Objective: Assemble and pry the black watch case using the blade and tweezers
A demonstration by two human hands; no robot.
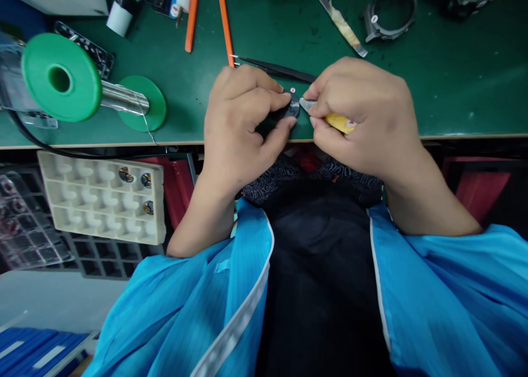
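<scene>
Left hand — fingers pinch small dark part between tips. Right hand — fingers grip yellow-handled tool, metal tip just beside part; contact I cannot tell. Probably edge work is in hand; next move seems to need steady hold, light pressure.

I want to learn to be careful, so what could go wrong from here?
The blade in the right hand points toward the left hand, so a slip might nick a finger. The dark piece is pinched near the table's edge, so it might fall if let go. The tweezers lie just past the hands and could get bumped.
</scene>
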